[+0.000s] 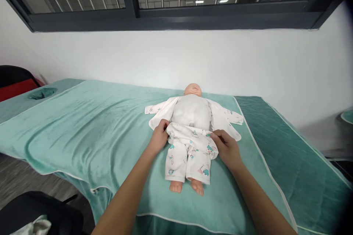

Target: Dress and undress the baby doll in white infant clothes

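A baby doll (191, 110) lies on its back, its head toward the wall and its bare feet toward me. White printed pants (193, 150) cover its legs up to the hips. At the left end of the waistband, my left hand (160, 136) pinches the fabric. My right hand (226, 148) grips the waistband's right end between thumb and fingers. Spread open around the doll's white torso is a white printed jacket (224, 117), with its sleeves out to both sides.
A light green blanket (110, 128) covers the massage bed (66, 85), which has a face hole at the far left. Darker green quilted fabric (281, 136) lies at right. A black chair (41, 209) with cloth on it stands at lower left. Behind are a white wall and a barred window.
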Action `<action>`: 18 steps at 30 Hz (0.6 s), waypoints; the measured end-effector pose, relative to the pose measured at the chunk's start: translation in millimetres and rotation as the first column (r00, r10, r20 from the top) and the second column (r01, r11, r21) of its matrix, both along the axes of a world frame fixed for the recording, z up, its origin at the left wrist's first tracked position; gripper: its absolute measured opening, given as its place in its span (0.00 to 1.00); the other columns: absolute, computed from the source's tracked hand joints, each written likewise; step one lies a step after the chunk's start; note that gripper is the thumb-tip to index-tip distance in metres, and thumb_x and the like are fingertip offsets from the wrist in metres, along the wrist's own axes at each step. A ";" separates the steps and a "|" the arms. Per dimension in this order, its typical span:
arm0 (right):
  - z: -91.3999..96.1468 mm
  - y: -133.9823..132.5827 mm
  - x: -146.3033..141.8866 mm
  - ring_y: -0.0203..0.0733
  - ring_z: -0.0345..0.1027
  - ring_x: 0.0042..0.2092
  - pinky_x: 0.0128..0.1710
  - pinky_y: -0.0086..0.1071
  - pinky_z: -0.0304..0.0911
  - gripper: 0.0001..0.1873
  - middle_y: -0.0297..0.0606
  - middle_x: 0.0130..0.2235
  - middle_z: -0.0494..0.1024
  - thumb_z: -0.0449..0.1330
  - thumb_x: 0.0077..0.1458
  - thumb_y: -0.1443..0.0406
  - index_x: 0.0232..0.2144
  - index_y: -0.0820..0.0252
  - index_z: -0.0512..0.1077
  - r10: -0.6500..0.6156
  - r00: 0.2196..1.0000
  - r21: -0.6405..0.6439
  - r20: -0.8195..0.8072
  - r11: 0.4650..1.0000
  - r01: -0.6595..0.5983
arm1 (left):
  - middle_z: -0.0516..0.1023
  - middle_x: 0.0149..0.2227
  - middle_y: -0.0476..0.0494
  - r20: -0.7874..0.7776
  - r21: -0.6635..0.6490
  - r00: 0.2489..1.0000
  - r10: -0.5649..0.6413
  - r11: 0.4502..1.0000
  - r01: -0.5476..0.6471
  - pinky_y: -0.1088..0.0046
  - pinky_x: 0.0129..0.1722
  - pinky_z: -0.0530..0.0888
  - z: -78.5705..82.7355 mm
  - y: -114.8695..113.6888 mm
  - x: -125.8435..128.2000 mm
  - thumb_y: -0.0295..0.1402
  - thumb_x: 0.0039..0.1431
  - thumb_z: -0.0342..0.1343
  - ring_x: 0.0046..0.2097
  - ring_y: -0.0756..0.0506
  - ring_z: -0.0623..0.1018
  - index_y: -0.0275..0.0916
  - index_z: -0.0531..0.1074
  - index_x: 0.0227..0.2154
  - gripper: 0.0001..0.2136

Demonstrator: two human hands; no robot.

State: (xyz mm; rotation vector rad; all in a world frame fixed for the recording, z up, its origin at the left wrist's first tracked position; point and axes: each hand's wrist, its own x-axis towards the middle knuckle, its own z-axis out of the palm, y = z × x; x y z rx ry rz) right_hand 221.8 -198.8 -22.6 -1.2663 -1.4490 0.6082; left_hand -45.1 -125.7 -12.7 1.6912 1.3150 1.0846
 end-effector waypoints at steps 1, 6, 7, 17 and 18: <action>2.6 1.9 -1.2 0.38 0.61 0.33 0.34 0.31 0.56 0.14 0.32 0.30 0.71 0.56 0.63 0.54 0.31 0.57 0.70 -0.055 0.998 0.009 0.014 0.998 0.055 | 0.69 0.29 0.53 -0.046 0.019 0.999 0.023 1.000 -0.022 0.74 0.32 0.61 0.0 1.7 1.4 0.28 0.55 0.49 0.32 0.49 0.66 0.43 0.63 0.33 0.04; 22.4 27.1 1.7 0.38 0.60 0.28 0.30 0.31 0.54 0.17 0.31 0.25 0.69 0.54 0.63 0.51 0.30 0.56 0.68 -0.188 0.965 0.053 0.185 0.982 0.181 | 0.70 0.29 0.51 -0.118 0.023 0.989 0.090 0.996 -0.088 0.73 0.33 0.61 -0.4 9.4 4.7 0.29 0.54 0.50 0.32 0.48 0.67 0.43 0.63 0.35 0.05; 25.6 34.5 3.5 0.38 0.59 0.28 0.29 0.31 0.53 0.17 0.31 0.24 0.68 0.54 0.63 0.50 0.30 0.56 0.67 -0.206 0.951 0.062 0.232 0.978 0.197 | 0.70 0.28 0.51 -0.115 0.016 0.989 0.092 0.996 -0.091 0.73 0.32 0.60 -0.4 10.6 4.8 0.29 0.54 0.50 0.31 0.47 0.67 0.44 0.63 0.35 0.06; 10.0 64.0 1.0 0.38 0.59 0.30 0.30 0.31 0.56 0.21 0.31 0.25 0.69 0.56 0.59 0.46 0.29 0.57 0.68 -0.098 0.995 -0.057 -0.009 0.994 0.097 | 0.71 0.23 0.50 -0.189 0.034 0.966 0.174 0.985 -0.171 0.72 0.32 0.57 6.1 21.4 12.9 0.27 0.51 0.55 0.29 0.45 0.68 0.43 0.69 0.31 0.05; 8.0 63.1 2.9 0.38 0.59 0.30 0.30 0.31 0.56 0.21 0.31 0.25 0.68 0.57 0.58 0.46 0.29 0.57 0.69 -0.061 0.997 -0.081 -0.051 0.995 0.057 | 0.70 0.22 0.50 -0.197 0.037 0.964 0.178 0.984 -0.174 0.71 0.32 0.57 7.0 22.5 13.6 0.26 0.50 0.55 0.28 0.45 0.68 0.43 0.70 0.31 0.06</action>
